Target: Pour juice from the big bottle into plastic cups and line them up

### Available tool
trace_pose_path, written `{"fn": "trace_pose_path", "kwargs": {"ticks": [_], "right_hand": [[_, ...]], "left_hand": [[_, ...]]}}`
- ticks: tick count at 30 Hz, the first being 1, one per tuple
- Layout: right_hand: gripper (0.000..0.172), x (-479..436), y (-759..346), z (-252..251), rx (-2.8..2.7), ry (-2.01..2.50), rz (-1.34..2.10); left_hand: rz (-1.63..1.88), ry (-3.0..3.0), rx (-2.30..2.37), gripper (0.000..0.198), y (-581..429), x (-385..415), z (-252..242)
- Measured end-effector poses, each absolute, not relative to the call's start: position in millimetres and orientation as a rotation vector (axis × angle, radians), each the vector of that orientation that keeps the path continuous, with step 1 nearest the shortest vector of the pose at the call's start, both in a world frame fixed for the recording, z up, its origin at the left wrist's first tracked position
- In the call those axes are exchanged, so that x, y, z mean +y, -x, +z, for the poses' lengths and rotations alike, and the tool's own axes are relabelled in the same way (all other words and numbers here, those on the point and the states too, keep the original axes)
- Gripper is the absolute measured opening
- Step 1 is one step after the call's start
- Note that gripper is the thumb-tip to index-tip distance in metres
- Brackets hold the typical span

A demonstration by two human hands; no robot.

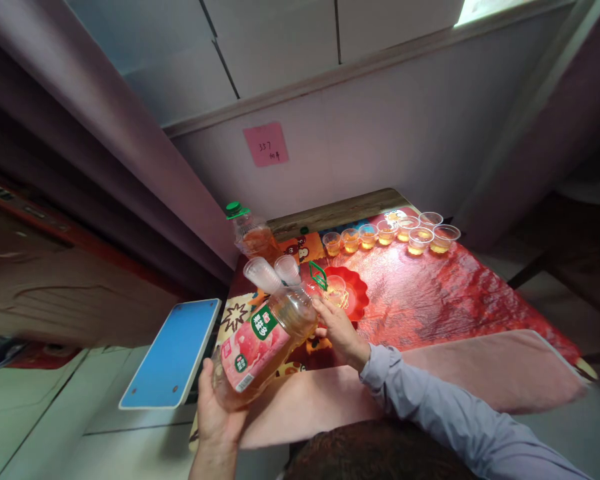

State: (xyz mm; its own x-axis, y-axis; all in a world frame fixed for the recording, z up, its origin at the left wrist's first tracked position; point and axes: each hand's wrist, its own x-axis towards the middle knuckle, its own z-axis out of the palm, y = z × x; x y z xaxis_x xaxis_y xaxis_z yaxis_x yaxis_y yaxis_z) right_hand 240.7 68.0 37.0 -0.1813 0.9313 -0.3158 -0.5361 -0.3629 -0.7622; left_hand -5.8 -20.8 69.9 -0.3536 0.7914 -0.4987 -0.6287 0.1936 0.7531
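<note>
My left hand (215, 417) grips the base of a large juice bottle (265, 337) with a pink peach label, tilted so its neck points toward a clear plastic cup (336, 291) standing in a red dish (356, 293). The bottle's green cap ring (319, 275) hangs open near the cup. My right hand (337, 330), in a grey sleeve, holds the cup's near side with its fingers curled. Amber juice fills the lower part of the bottle.
A second juice bottle (250, 233) with a green cap stands at the table's back left. Two stacks of empty cups (275, 272) lie beside it. Several filled cups (395, 233) line the far edge of the red tablecloth (445, 293). A blue board (173, 353) leans at left.
</note>
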Motion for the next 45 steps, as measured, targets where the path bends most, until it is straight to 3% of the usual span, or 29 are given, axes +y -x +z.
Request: {"fn": "trace_pose_path", "kwargs": {"ticks": [12,22,33,45], "right_hand": [[0.060,71,-243,37,-0.567,0.948,1.789],[0.068,73,-244,35,-0.552,0.934,1.823],[0.062,74,-243,30,-0.536,0.951,1.824],[0.060,74,-244,31,-0.510,0.957,1.822]], "left_hand": [[1.451,-0.177,1.187,0.061,15,-15,66],[1.500,-0.106,1.102,0.066,10,-15,69],[1.516,-0.143,0.945,0.072,18,-16,58],[1.523,-0.181,0.920,0.056,18,-13,57]]}}
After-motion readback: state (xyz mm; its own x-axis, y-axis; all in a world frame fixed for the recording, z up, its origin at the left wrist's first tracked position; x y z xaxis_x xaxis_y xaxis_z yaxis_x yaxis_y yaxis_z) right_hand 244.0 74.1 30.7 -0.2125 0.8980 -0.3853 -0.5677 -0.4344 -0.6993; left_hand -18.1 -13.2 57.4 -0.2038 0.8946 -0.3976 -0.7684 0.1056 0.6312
